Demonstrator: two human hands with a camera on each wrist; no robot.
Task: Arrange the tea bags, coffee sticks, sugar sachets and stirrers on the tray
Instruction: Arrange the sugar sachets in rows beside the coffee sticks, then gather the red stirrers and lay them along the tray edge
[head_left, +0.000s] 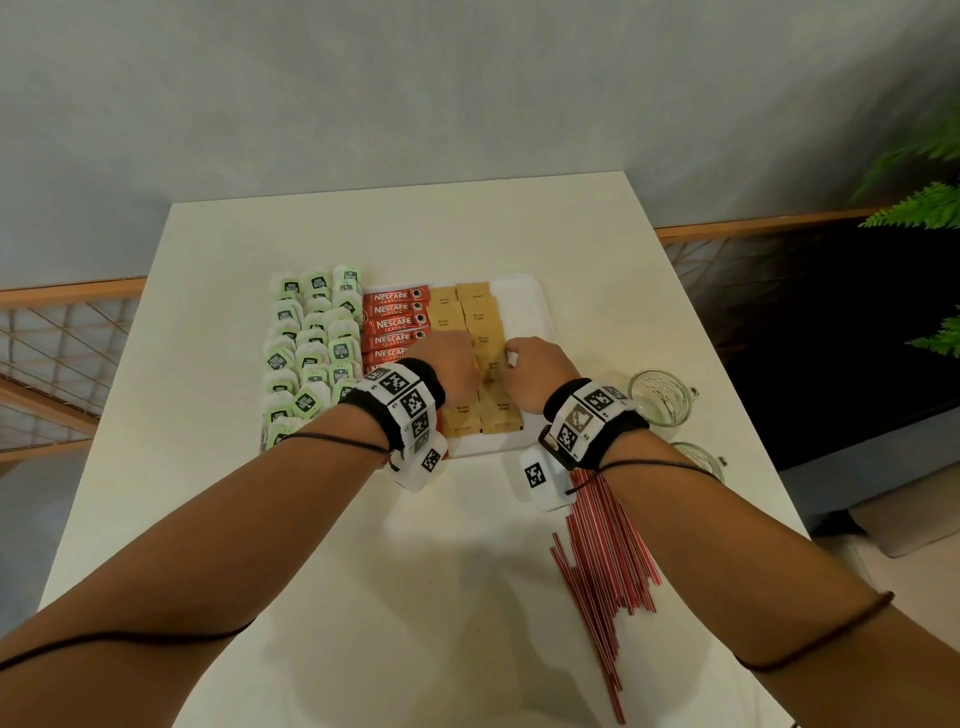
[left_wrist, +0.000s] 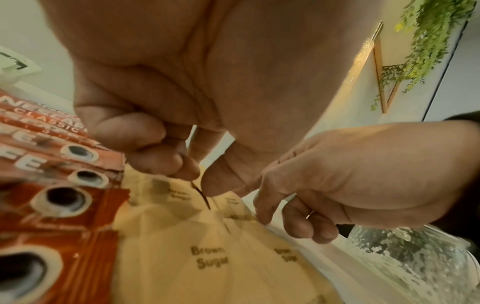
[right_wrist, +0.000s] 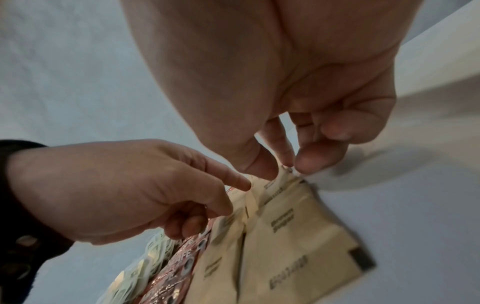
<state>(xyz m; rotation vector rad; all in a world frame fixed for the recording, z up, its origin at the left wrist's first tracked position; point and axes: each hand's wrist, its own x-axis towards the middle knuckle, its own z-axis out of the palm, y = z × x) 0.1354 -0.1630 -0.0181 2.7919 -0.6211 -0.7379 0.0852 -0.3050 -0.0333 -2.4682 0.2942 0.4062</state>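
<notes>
A white tray (head_left: 524, 301) holds green tea bags (head_left: 311, 343) on the left, red coffee sticks (head_left: 395, 312) in the middle and two columns of brown sugar sachets (head_left: 480, 317) to their right. Both hands hover over the sachets. My right hand (right_wrist: 291, 166) pinches the top edge of one sugar sachet (right_wrist: 298, 236) between thumb and forefinger. My left hand (right_wrist: 233, 197) has its forefinger and thumb closed on the raised edge of a neighbouring sachet, its other fingers curled. Red stirrers (head_left: 602, 561) lie on the table under my right forearm.
Two glass jars (head_left: 660, 397) (head_left: 696, 457) stand on the table right of the tray. A strip of bare tray shows right of the sachets. The table's right edge runs close to the jars, with fern fronds (head_left: 924, 208) beyond.
</notes>
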